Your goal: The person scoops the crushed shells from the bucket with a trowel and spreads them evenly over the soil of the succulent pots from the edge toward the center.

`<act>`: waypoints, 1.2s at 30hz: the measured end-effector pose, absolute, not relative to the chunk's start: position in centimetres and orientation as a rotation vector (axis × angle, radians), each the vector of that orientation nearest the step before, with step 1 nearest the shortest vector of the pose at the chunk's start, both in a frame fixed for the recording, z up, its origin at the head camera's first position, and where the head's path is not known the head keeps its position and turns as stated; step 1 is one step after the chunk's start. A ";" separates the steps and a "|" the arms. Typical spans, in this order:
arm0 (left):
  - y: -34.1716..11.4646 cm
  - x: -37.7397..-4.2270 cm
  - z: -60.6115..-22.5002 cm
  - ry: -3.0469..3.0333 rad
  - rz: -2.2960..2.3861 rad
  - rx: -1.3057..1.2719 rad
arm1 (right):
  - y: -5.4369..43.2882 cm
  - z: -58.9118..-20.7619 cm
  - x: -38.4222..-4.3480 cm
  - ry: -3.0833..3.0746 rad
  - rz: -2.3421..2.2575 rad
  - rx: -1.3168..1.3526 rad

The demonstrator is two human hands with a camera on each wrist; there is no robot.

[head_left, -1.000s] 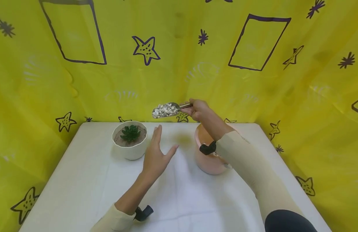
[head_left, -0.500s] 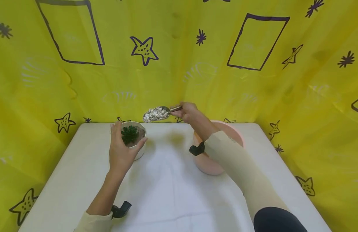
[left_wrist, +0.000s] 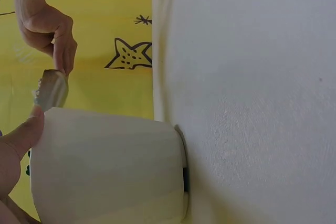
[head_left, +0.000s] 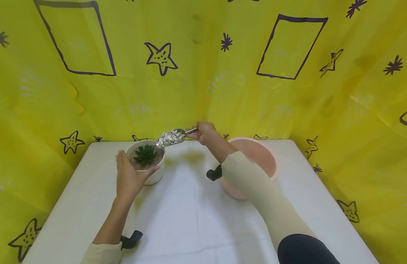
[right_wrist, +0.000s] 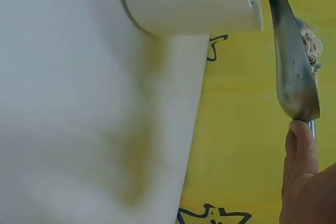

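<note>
My right hand [head_left: 204, 133] grips the handle of a metal scoop [right_wrist: 295, 74], heaped with small pale seashells [head_left: 171, 138]. The scoop's front tip overlaps the right rim of a white plant pot [head_left: 154, 177] in the head view, and its bowl lies nearly level. Inside the pot a green succulent [head_left: 145, 155] stands in greyish sand. My left hand [head_left: 128, 180] holds the pot from the front left, thumb along the near rim and fingers round the left side. In the left wrist view the thumb [left_wrist: 30, 129] lies right at the rim, while the other fingers are mostly hidden.
A pink tub [head_left: 275, 169] stands at the right, partly covered by my right forearm. White cloth covers the table [head_left: 187, 220]. Behind it and along both sides hangs a yellow curtain [head_left: 197, 95] with drawn stars. Each wrist bears a black camera mount [head_left: 131, 240].
My right hand has carried the loaded scoop left and down to the pot's rim. My left hand has moved left from the middle and come round the pot.
</note>
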State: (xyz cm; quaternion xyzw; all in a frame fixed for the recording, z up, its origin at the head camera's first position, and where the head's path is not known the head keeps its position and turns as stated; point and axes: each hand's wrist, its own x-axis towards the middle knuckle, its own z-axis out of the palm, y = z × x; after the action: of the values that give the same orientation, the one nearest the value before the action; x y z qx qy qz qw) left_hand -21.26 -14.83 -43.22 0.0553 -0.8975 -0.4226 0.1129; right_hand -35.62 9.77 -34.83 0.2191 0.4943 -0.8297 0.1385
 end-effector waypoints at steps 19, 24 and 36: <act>-15.3 -21.6 -42.8 -2.693 -1.203 0.164 | 8.8 -34.7 -35.1 1.647 -2.320 0.601; -15.3 -21.6 -42.8 -2.693 -1.210 0.171 | 8.4 -34.4 -34.9 1.713 -2.312 0.561; -15.4 -21.5 -42.8 -2.701 -1.230 0.174 | 8.1 -34.1 -34.9 1.767 -2.292 0.500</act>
State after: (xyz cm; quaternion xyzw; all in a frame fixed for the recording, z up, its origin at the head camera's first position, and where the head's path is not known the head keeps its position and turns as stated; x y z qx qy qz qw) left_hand -21.55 -15.38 -42.81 0.0583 -0.9054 -0.4121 0.0841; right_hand -34.86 8.14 -34.06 0.1695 0.5986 -0.7762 0.1023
